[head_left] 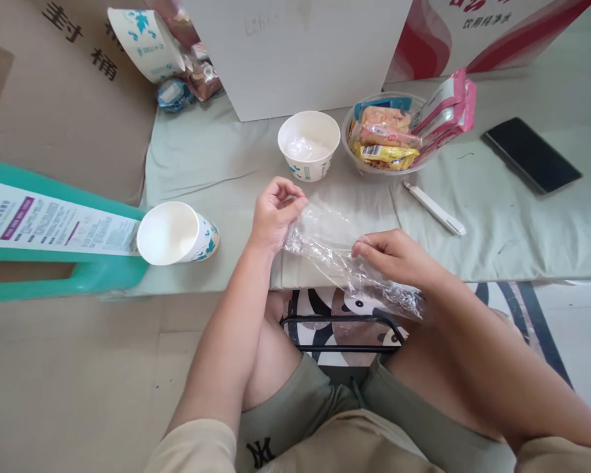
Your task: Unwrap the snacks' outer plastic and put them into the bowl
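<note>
A crinkled clear plastic bag (332, 246) is stretched between my two hands above the front edge of the cloth-covered surface. My left hand (276, 213) pinches its upper left end between thumb and fingers. Farther right, my right hand (396, 256) grips the bag near its middle, and the loose end hangs down toward my lap. Just beyond my left hand stands a white paper cup (309, 148) with blue leaf prints; something clear and crumpled lies inside it. Another paper cup (177, 233) lies tilted on its side to the left.
A clear bowl of packaged snacks (387, 135) stands behind my hands. Right of it lie a white pen-like tool (434, 209) and a black phone (532, 154). A white box (300, 59) stands at the back. At left are a green-framed object (59, 223) and a third paper cup (148, 46).
</note>
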Action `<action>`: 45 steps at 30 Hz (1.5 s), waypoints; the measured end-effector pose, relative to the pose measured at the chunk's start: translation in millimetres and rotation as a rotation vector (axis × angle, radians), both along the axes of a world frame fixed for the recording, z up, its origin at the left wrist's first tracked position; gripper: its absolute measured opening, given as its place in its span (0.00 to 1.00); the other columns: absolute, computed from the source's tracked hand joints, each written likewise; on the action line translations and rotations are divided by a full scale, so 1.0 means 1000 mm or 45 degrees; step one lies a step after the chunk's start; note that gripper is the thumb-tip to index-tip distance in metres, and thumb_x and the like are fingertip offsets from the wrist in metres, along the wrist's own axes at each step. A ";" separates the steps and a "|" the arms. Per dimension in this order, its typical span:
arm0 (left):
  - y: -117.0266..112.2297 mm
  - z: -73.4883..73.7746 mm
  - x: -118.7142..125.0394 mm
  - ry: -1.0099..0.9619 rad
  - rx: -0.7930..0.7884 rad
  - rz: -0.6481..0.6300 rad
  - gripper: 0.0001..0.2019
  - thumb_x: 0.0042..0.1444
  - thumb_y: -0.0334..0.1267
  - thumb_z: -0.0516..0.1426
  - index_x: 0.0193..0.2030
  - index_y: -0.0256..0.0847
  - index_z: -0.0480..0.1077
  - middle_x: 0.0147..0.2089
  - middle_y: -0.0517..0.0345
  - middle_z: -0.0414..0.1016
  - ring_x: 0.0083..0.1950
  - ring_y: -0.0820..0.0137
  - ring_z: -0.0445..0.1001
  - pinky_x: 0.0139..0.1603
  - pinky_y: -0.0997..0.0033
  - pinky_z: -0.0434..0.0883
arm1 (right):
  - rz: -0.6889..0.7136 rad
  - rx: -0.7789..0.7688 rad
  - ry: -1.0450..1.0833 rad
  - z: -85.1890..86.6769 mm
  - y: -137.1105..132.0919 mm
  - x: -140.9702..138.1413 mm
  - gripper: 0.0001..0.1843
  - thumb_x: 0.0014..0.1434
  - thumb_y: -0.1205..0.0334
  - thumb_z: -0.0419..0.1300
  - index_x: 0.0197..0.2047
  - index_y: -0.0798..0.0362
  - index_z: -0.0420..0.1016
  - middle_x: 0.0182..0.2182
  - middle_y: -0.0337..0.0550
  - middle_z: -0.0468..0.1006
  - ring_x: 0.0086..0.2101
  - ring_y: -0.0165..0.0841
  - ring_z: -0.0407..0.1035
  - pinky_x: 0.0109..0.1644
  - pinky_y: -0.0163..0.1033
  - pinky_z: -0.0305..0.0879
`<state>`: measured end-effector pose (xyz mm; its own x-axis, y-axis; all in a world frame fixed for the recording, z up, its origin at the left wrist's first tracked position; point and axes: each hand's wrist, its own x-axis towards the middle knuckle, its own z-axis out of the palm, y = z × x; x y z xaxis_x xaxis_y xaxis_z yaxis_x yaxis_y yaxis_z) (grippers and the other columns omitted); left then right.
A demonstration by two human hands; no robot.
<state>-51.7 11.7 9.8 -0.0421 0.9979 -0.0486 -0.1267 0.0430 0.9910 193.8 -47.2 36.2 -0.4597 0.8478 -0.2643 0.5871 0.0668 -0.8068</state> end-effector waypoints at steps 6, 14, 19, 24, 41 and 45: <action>-0.021 0.009 0.009 -0.224 -0.245 -0.142 0.26 0.53 0.65 0.60 0.45 0.44 0.69 0.52 0.47 0.79 0.55 0.60 0.80 0.49 0.60 0.80 | -0.537 -0.025 0.404 -0.015 0.006 -0.007 0.18 0.61 0.46 0.57 0.31 0.51 0.73 0.22 0.37 0.73 0.24 0.31 0.69 0.32 0.38 0.65; -0.033 0.001 0.042 0.038 -0.508 -0.282 0.12 0.54 0.41 0.66 0.41 0.38 0.72 0.40 0.50 0.84 0.36 0.69 0.83 0.34 0.73 0.77 | -0.561 -0.135 0.672 -0.022 0.007 -0.019 0.18 0.56 0.45 0.65 0.34 0.48 0.64 0.31 0.39 0.79 0.28 0.32 0.77 0.32 0.38 0.72; -0.023 0.006 0.030 0.179 -0.444 -0.291 0.11 0.60 0.38 0.58 0.48 0.40 0.71 0.29 0.60 0.80 0.26 0.72 0.81 0.25 0.78 0.73 | -0.609 -0.166 0.591 -0.027 0.007 -0.007 0.16 0.60 0.46 0.62 0.42 0.49 0.69 0.19 0.31 0.72 0.18 0.29 0.69 0.23 0.34 0.64; -0.023 0.008 0.024 0.144 -0.423 -0.537 0.16 0.59 0.36 0.58 0.54 0.41 0.69 0.26 0.63 0.79 0.24 0.72 0.80 0.23 0.79 0.71 | -0.521 0.059 0.627 -0.038 0.013 -0.003 0.15 0.58 0.58 0.63 0.49 0.48 0.76 0.40 0.42 0.82 0.22 0.25 0.68 0.24 0.34 0.66; -0.009 -0.008 0.022 0.060 -0.168 -0.172 0.11 0.52 0.44 0.64 0.28 0.38 0.73 0.28 0.58 0.76 0.29 0.75 0.76 0.32 0.75 0.74 | -0.495 0.720 0.550 -0.050 0.019 0.008 0.13 0.57 0.71 0.57 0.26 0.47 0.78 0.57 0.43 0.70 0.55 0.43 0.71 0.56 0.57 0.74; -0.009 -0.009 0.023 0.087 -0.080 -0.180 0.10 0.43 0.28 0.63 0.35 0.39 0.72 0.38 0.60 0.77 0.39 0.73 0.79 0.37 0.76 0.76 | -0.588 0.630 0.500 -0.051 0.020 0.009 0.10 0.59 0.67 0.56 0.31 0.47 0.77 0.62 0.42 0.67 0.61 0.45 0.68 0.64 0.60 0.69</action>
<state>-29.1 2.8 0.7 0.0929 0.9893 -0.1127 -0.0474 0.1175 0.9919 203.1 -27.0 -14.7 -0.0135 0.9528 0.3032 0.3204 0.2913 -0.9014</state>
